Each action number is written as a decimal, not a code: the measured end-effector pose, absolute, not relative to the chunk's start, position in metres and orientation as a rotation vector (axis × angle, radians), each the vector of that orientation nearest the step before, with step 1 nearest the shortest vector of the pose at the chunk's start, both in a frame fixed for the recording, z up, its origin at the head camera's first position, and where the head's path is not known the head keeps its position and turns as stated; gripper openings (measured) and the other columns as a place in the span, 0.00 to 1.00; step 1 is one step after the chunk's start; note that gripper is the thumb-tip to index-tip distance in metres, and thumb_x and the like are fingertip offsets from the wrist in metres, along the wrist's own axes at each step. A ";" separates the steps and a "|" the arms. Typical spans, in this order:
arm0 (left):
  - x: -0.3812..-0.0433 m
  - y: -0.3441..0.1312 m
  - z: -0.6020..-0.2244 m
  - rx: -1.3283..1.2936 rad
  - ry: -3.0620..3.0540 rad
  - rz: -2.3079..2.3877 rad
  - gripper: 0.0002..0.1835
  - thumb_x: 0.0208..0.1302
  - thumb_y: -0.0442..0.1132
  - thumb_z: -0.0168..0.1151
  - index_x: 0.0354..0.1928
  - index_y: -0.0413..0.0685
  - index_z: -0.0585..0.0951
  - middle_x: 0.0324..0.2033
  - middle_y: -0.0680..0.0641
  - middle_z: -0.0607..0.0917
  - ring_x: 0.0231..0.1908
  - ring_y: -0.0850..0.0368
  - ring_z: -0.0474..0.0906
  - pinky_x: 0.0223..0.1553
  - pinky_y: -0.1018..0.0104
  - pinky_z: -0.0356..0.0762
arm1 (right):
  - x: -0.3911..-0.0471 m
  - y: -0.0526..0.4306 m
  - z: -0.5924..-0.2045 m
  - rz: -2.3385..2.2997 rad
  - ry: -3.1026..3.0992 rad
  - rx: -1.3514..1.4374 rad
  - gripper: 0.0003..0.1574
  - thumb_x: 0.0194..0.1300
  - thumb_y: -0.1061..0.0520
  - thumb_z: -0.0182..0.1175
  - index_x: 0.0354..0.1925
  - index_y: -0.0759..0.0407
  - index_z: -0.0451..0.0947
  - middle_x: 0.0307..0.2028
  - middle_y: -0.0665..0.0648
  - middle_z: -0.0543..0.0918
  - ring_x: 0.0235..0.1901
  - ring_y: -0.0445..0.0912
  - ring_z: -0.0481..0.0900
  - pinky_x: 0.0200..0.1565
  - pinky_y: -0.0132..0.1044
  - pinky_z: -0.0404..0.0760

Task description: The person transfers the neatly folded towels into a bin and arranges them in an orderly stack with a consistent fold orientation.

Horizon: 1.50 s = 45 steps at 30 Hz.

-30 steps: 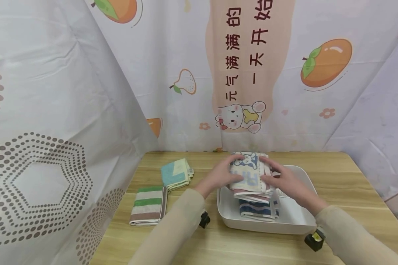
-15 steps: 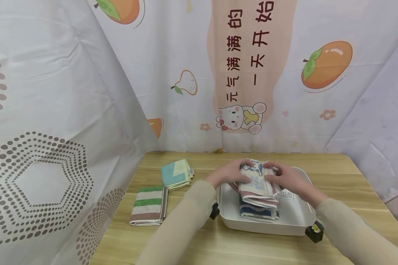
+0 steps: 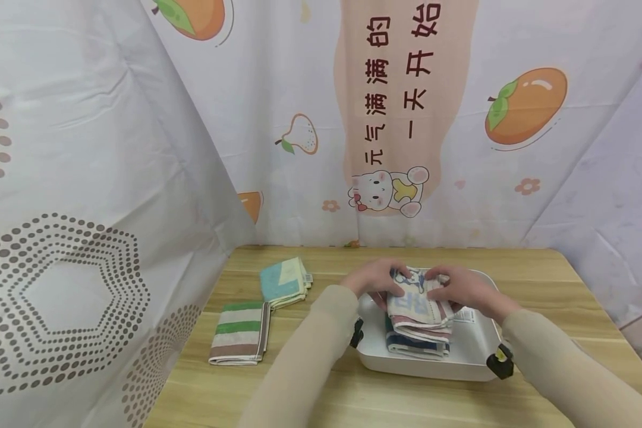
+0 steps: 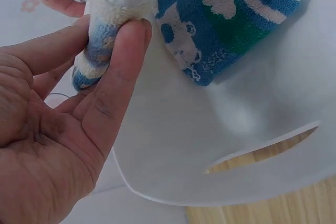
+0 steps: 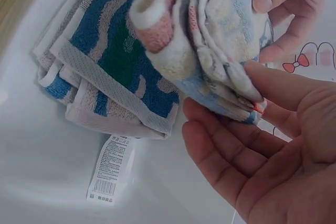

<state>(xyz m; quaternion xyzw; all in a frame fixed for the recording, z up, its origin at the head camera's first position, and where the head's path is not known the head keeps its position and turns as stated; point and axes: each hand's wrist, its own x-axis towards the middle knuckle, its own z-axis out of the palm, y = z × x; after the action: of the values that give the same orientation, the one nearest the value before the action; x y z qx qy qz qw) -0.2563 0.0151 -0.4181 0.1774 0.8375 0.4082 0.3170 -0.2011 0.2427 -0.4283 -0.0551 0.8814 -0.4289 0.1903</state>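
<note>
Left hand [image 3: 375, 278] and right hand [image 3: 468, 290] pinch opposite sides of folded pale towel [image 3: 414, 306], neither nearer; long axis roughly fore-and-aft, above blue-green towel [image 3: 414, 346] in white bin [image 3: 428, 370]; contact unclear.

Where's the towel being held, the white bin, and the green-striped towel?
Held towel [image 3: 414, 306], head view: its upper face.
White bin [image 3: 425, 370], head view: its front wall.
Green-striped towel [image 3: 239, 333], head view: its upper face.

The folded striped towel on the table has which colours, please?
The towel is green, white and brown; head view.

Held towel [image 3: 417, 306] in all three views
</note>
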 end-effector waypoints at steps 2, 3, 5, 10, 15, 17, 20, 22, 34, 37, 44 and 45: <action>-0.257 0.016 -0.420 0.461 2.208 1.071 0.21 0.65 0.30 0.69 0.59 0.52 0.82 0.43 0.46 0.80 0.28 0.50 0.83 0.29 0.55 0.88 | -0.203 0.243 -0.429 -1.186 2.464 -0.161 0.34 0.67 0.54 0.69 0.66 0.67 0.71 0.44 0.62 0.82 0.32 0.46 0.82 0.34 0.42 0.84; -0.258 0.016 -0.421 0.454 2.212 1.069 0.21 0.65 0.30 0.69 0.59 0.51 0.82 0.42 0.46 0.80 0.27 0.50 0.83 0.29 0.55 0.88 | -0.204 0.242 -0.429 -1.178 2.455 -0.159 0.34 0.67 0.54 0.68 0.66 0.67 0.71 0.43 0.61 0.82 0.32 0.46 0.81 0.34 0.43 0.84; -0.259 0.017 -0.423 0.441 2.216 1.066 0.20 0.65 0.29 0.68 0.58 0.51 0.83 0.40 0.46 0.81 0.26 0.50 0.83 0.29 0.54 0.87 | -0.205 0.242 -0.430 -1.161 2.445 -0.155 0.34 0.68 0.55 0.68 0.66 0.66 0.71 0.41 0.60 0.81 0.31 0.46 0.80 0.35 0.43 0.84; -0.258 0.020 -0.425 0.392 2.226 1.041 0.19 0.65 0.28 0.68 0.56 0.50 0.83 0.34 0.43 0.83 0.26 0.50 0.82 0.29 0.54 0.87 | -0.209 0.241 -0.434 -1.133 2.435 -0.146 0.32 0.68 0.56 0.68 0.65 0.66 0.72 0.38 0.58 0.79 0.29 0.47 0.78 0.33 0.43 0.82; -0.255 0.023 -0.431 0.369 2.236 1.021 0.18 0.66 0.28 0.67 0.56 0.50 0.83 0.35 0.43 0.82 0.26 0.49 0.82 0.33 0.50 0.88 | -0.212 0.241 -0.440 -1.080 2.435 -0.143 0.29 0.67 0.56 0.68 0.63 0.63 0.73 0.33 0.56 0.78 0.27 0.46 0.76 0.31 0.40 0.80; -0.255 0.024 -0.434 0.369 2.235 1.021 0.18 0.66 0.28 0.67 0.56 0.49 0.82 0.35 0.43 0.82 0.26 0.49 0.82 0.34 0.49 0.88 | -0.212 0.241 -0.443 -1.070 2.433 -0.131 0.29 0.67 0.56 0.68 0.63 0.62 0.74 0.30 0.54 0.76 0.26 0.46 0.74 0.30 0.39 0.77; -0.254 0.025 -0.438 0.354 2.231 1.020 0.18 0.66 0.28 0.67 0.55 0.50 0.82 0.34 0.43 0.82 0.26 0.49 0.82 0.33 0.50 0.88 | -0.212 0.240 -0.446 -1.086 2.426 -0.113 0.28 0.67 0.57 0.69 0.62 0.61 0.74 0.29 0.54 0.76 0.25 0.46 0.73 0.29 0.39 0.76; -0.254 0.025 -0.439 0.341 2.223 1.018 0.17 0.66 0.28 0.67 0.54 0.50 0.82 0.34 0.43 0.82 0.26 0.48 0.82 0.32 0.51 0.88 | -0.211 0.240 -0.447 -1.100 2.425 -0.114 0.28 0.66 0.58 0.69 0.62 0.62 0.74 0.31 0.55 0.76 0.26 0.47 0.74 0.29 0.40 0.76; -0.253 0.030 -0.449 0.324 2.240 0.980 0.19 0.65 0.25 0.67 0.54 0.50 0.81 0.34 0.42 0.81 0.24 0.46 0.83 0.37 0.45 0.87 | -0.209 0.237 -0.453 -1.083 2.463 -0.147 0.28 0.65 0.60 0.69 0.61 0.66 0.74 0.37 0.58 0.77 0.24 0.48 0.73 0.29 0.42 0.77; -0.252 0.030 -0.448 0.329 2.245 0.976 0.19 0.64 0.24 0.67 0.54 0.49 0.80 0.35 0.43 0.80 0.25 0.45 0.84 0.38 0.45 0.87 | -0.211 0.237 -0.455 -1.069 2.473 -0.156 0.28 0.65 0.60 0.70 0.60 0.66 0.74 0.39 0.59 0.77 0.23 0.48 0.74 0.28 0.43 0.78; -0.251 0.029 -0.452 0.324 2.254 0.968 0.21 0.63 0.23 0.67 0.56 0.48 0.80 0.41 0.45 0.79 0.25 0.44 0.84 0.34 0.47 0.88 | -0.214 0.236 -0.458 -0.974 2.509 -0.186 0.27 0.65 0.61 0.69 0.59 0.66 0.74 0.37 0.59 0.76 0.21 0.48 0.74 0.25 0.41 0.78; -0.251 0.029 -0.453 0.324 2.258 0.962 0.21 0.63 0.23 0.67 0.56 0.48 0.80 0.42 0.45 0.79 0.25 0.44 0.84 0.32 0.48 0.88 | -0.214 0.236 -0.458 -0.954 2.516 -0.194 0.27 0.64 0.62 0.69 0.59 0.66 0.74 0.37 0.60 0.76 0.21 0.48 0.75 0.25 0.40 0.78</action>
<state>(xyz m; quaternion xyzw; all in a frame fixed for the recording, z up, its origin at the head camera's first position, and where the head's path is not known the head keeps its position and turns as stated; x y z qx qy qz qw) -0.2508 0.0287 -0.4530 0.1236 0.8619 0.3672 0.3271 -0.2140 0.2356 -0.4578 -0.0701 0.9097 -0.3449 0.2203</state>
